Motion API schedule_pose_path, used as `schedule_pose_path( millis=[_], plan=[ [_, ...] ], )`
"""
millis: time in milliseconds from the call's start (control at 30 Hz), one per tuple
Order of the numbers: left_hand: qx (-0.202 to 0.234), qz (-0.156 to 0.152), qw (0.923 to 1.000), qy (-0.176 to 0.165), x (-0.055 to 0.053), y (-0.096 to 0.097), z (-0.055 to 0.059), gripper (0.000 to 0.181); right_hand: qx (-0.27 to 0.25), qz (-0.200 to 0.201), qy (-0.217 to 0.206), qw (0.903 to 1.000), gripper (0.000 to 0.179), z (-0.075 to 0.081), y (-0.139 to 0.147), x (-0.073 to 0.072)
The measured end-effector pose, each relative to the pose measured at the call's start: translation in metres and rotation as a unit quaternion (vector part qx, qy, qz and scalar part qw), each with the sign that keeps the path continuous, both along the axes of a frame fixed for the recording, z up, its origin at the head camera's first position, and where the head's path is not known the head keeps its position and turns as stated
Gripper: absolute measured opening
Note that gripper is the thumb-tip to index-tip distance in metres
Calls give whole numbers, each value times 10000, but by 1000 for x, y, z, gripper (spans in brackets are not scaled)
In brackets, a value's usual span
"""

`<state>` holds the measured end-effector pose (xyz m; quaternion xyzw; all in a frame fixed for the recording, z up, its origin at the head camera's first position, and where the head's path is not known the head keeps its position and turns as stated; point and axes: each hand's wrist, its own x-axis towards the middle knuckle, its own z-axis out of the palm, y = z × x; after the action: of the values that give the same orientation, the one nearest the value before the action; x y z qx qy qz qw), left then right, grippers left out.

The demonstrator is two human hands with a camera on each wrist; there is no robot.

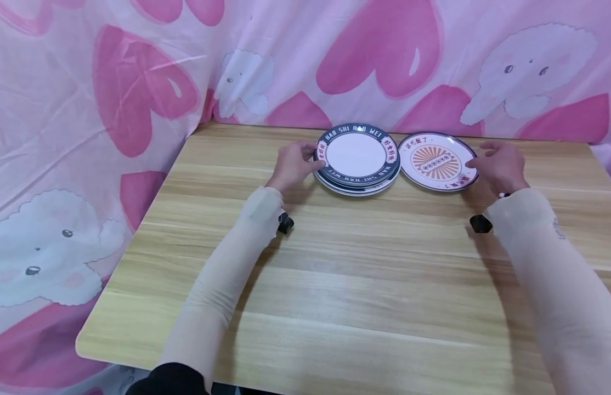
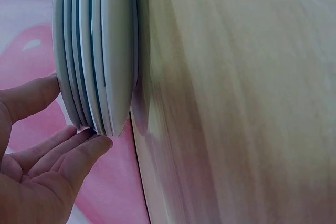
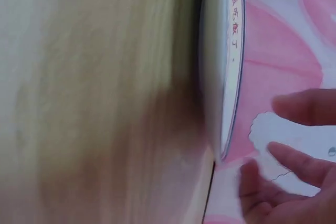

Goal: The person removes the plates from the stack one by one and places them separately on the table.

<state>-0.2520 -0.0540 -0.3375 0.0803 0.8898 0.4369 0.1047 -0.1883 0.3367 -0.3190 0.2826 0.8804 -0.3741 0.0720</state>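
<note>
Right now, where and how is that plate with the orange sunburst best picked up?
Probably by the sunburst plate's rim, from the right, thumb above, fingers beneath: its edge slopes up off the table, leaving fingertip room. The right hand is near that side; the plate stack crowds the left.

We read "HAO SHI HAO WEI" and "好食好味" on the left top plate (image 1: 356, 156); red "该吃饭了" on the right plate (image 1: 437, 163).
</note>
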Motion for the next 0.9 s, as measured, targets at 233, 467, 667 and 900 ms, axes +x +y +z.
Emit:
schedule_pose_path(
  millis=[233, 467, 667, 900],
  plan=[
    [145, 30, 9998, -98, -1, 1, 1, 54, -300, -443, 537, 9971, 62, 7, -21, -8],
    [377, 54, 9990, -252, -3, 1, -1, 54, -381, -53, 911, 9951, 55, 8, -39, -11],
    [407, 39, 9989, -217, -2, 0, -1, 53, 103, 910, 1216, 9883, 57, 4, -56, -12],
    [227, 65, 9996, -156, -2, -1, 1, 52, -80, 1433, 1128, 9832, 56, 3, -76, -16]
  ],
)
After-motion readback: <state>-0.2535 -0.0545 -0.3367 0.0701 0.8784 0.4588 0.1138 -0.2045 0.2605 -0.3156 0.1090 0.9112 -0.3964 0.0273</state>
